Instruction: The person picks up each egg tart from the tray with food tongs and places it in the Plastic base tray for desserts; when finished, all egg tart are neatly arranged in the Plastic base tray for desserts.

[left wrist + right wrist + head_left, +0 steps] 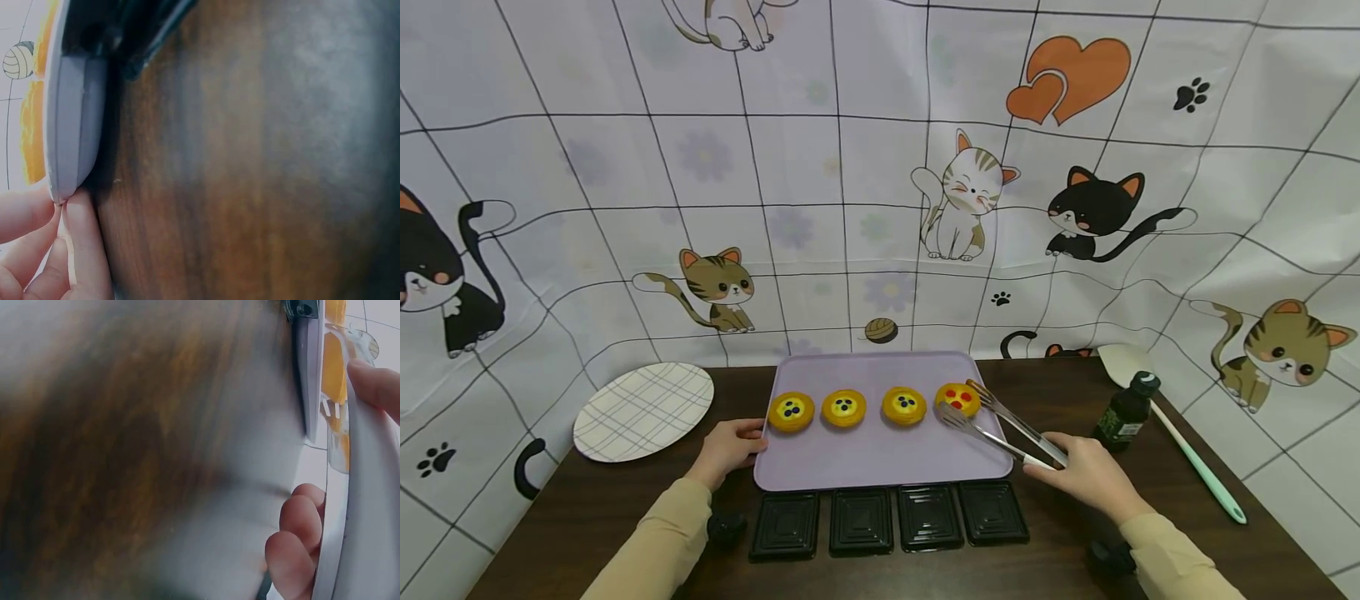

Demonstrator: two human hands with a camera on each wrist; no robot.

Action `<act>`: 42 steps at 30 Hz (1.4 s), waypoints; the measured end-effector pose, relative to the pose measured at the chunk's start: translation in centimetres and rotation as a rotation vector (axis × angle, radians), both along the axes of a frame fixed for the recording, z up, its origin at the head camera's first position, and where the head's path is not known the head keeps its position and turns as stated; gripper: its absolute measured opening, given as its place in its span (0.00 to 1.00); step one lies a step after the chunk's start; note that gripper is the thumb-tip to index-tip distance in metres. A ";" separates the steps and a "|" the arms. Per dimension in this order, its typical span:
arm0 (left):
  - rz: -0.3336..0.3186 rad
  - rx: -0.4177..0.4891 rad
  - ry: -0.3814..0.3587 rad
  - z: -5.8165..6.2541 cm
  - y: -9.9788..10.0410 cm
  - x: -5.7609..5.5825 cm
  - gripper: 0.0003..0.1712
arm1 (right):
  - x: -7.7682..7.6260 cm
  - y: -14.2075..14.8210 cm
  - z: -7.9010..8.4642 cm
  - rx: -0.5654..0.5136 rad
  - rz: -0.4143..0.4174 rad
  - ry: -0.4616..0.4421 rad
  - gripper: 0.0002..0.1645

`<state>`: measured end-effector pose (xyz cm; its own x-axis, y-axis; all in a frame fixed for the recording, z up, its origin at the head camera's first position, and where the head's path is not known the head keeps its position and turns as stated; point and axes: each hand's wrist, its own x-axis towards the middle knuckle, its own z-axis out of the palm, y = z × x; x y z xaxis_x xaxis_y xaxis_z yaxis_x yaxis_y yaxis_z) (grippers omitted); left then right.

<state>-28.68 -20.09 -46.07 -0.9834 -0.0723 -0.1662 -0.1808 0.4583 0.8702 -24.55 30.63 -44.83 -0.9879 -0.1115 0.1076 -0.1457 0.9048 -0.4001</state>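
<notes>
A pale lilac tray lies on the dark table. On it are three yellow egg tarts topped with dark dots, and at the right end a tart with red dots. My left hand pinches the tray's left rim between thumb and fingers. In my right hand are metal tongs, gripped by their arms with thumb and curled fingers. The spread tong tips lie on either side of the red-dotted tart, over the tray.
Several black square plastic trays line up along the lilac tray's near side. At the left stands a white checked plate. A dark green bottle and a green-handled spatula are at the right. A cat-print sheet hangs behind.
</notes>
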 end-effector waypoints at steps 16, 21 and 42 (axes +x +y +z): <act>-0.015 -0.019 -0.009 0.2 0.4 0.1 0.26 | 0.8 0.4 0.3 0.011 -0.018 0.001 0.45; -0.026 -0.020 -0.003 0.2 0.4 0.1 0.26 | 1.8 0.8 0.8 -0.005 -0.022 0.016 0.43; -0.035 0.025 -0.001 0.1 -0.2 0.0 0.26 | 8.6 2.0 1.6 -0.036 -0.054 -0.023 0.40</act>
<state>-28.68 -20.32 -45.99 -0.9851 -0.0338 -0.1689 -0.1663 0.4424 0.8813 -15.90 32.67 -43.20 -0.9947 -0.0545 0.0874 -0.0873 0.8960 -0.4354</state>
